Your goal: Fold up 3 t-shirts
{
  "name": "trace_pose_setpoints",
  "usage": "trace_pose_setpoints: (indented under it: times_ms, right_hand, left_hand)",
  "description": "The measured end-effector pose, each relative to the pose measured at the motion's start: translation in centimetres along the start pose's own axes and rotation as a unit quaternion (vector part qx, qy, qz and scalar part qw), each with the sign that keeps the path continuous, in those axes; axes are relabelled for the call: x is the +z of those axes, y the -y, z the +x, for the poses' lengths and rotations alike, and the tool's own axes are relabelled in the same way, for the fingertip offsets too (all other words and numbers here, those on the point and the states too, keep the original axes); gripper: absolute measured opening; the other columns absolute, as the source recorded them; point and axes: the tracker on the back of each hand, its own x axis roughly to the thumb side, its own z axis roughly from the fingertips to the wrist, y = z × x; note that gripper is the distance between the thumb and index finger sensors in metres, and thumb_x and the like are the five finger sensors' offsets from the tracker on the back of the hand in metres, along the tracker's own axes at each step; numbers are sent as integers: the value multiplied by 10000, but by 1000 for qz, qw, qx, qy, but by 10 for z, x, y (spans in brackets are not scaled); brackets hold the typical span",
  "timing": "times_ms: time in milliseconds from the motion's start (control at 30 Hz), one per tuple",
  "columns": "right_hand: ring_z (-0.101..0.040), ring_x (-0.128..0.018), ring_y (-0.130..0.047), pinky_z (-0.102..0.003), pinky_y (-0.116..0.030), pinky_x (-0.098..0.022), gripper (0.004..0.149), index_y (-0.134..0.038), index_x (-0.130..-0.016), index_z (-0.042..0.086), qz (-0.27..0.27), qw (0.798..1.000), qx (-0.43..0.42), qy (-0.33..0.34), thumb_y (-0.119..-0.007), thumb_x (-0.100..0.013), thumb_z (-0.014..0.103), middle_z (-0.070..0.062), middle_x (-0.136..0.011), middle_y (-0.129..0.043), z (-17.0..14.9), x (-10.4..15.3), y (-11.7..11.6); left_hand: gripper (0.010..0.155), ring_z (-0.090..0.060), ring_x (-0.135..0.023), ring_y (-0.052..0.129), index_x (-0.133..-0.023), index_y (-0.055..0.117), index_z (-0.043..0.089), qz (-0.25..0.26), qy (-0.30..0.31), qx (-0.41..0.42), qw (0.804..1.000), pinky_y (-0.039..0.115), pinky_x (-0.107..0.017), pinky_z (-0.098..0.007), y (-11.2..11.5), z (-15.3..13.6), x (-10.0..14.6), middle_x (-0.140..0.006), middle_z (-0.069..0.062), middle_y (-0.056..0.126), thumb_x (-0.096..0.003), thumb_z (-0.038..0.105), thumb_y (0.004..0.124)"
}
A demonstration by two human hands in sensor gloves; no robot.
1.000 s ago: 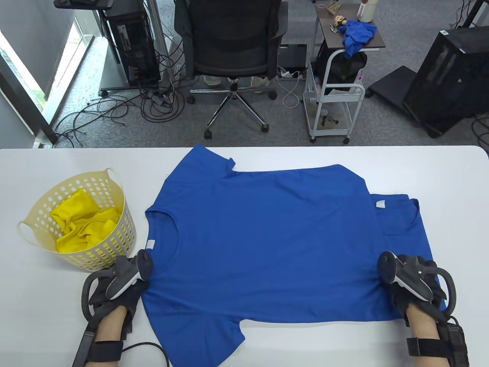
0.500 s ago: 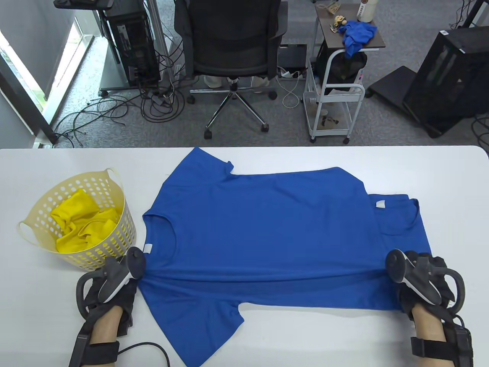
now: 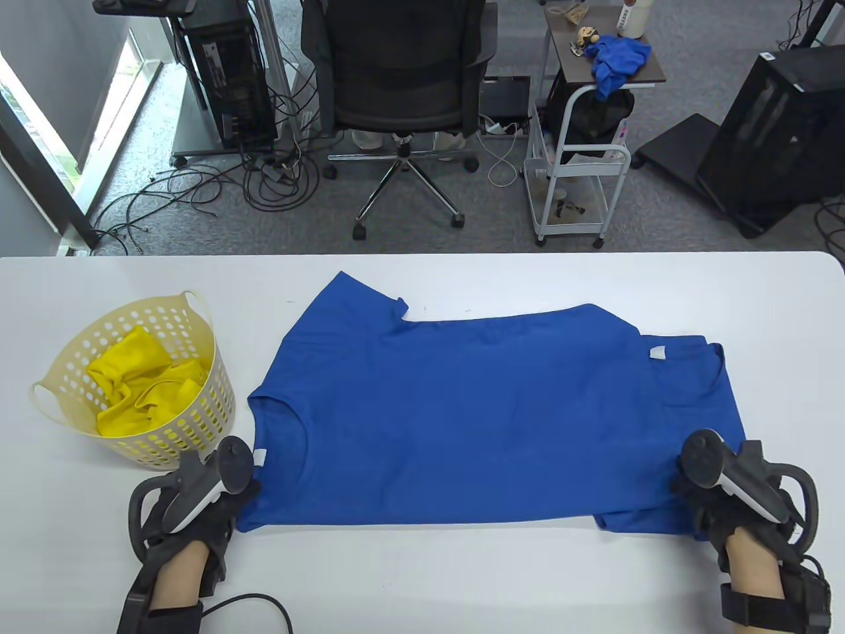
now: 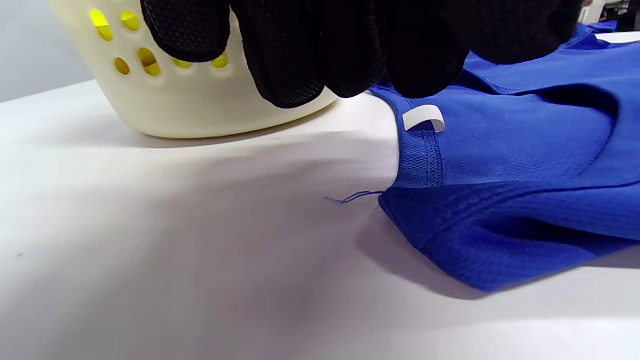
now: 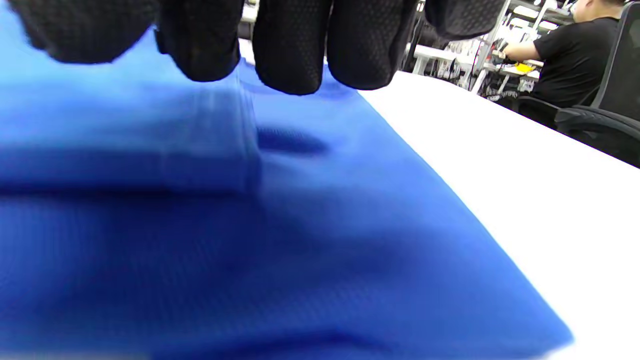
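Along table's near edge: blue t-shirt (image 3: 462, 422) now folded under, near sleeve gone vs 0.5 s ago. Left hand (image 3: 191, 495) pinches collar corner, right hand (image 3: 739, 489) hem corner; fingertips (image 5: 290, 55) hidden under trackers, rt wrist view blurred.

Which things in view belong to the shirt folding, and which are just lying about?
Job:
blue shirt, held at its near edge by left hand and right hand
second blue shirt under it
yellow clothes in basket

Lying about:
office chair
cart
blue cloth on side table
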Motion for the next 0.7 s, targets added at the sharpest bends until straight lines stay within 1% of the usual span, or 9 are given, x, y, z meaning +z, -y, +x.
trace_pose_setpoints:
  times_ms: [33,133,200,267,400,467,567,633,700]
  right_hand:
    - [-400,-914,-741,-669,-531,-685,554,-738,-892,320,-26,1000,-5,4,-780,-375,515,-58,-989,-765,1,1,2]
    - [-405,-945,-709,-676,-511,-700,615,-678,-936,331,-29,999,10,9,-779,-364,533,-56,-1031,-715,5,1,0]
    - [-407,-957,-696,-684,-498,-707,615,-678,-934,333,-31,999,5,15,-781,-361,532,-50,-1043,-701,7,1,-1]
    - [-403,-956,-705,-686,-498,-709,576,-718,-905,330,-42,998,-26,33,-789,-365,518,-41,-1031,-723,9,2,-1]
    - [-426,-1012,-643,-703,-458,-728,627,-649,-955,344,-45,994,-77,68,-777,-371,536,-33,-1072,-680,14,4,0]
    - [-448,-1055,-567,-722,-412,-739,683,-566,-996,356,-39,991,-94,85,-743,-372,571,-21,-1113,-621,18,5,1]
    - [-469,-1085,-495,-744,-355,-744,711,-521,-1014,370,-40,987,-114,104,-724,-371,596,-9,-1140,-580,21,7,3]
    - [-466,-1083,-504,-743,-355,-745,711,-525,-1012,368,-44,986,-116,107,-726,-369,595,-9,-1139,-581,21,8,3]
    - [-470,-1079,-506,-745,-356,-743,710,-526,-1012,366,-45,986,-118,108,-728,-370,593,-10,-1137,-583,19,9,3]
  left_hand:
    - [527,-172,-927,808,-885,728,441,-15,4,-17,1000,678,-732,-485,5,5,-3,-1033,95,739,-379,591,711]
    - [675,-192,-997,713,-979,571,451,-60,3,-73,996,627,-764,-502,19,17,-10,-1107,73,613,-347,620,736]
    - [708,-159,-1002,701,-983,478,478,-75,-9,-100,992,643,-764,-472,21,17,-13,-1110,104,572,-329,620,707]
    - [706,-185,-1008,690,-1001,490,448,-83,-8,-57,995,626,-765,-494,21,10,-15,-1120,79,564,-362,555,772]
    - [684,-177,-996,705,-1007,488,429,-56,-20,-70,996,633,-762,-487,17,5,-12,-1109,85,575,-398,471,799]
    - [678,-176,-999,706,-1015,482,426,-29,0,-51,998,635,-764,-483,9,12,-6,-1112,84,576,-402,523,755]
    - [667,-194,-1002,705,-1019,503,421,-6,58,27,998,624,-768,-493,-9,48,4,-1113,68,590,-406,564,725]
    - [659,-180,-1004,709,-1017,510,424,-15,107,27,994,624,-775,-475,-20,84,12,-1106,72,603,-409,574,714]
    - [648,-169,-1006,710,-1012,517,430,-23,154,22,988,624,-780,-463,-29,135,21,-1104,80,607,-410,580,705]
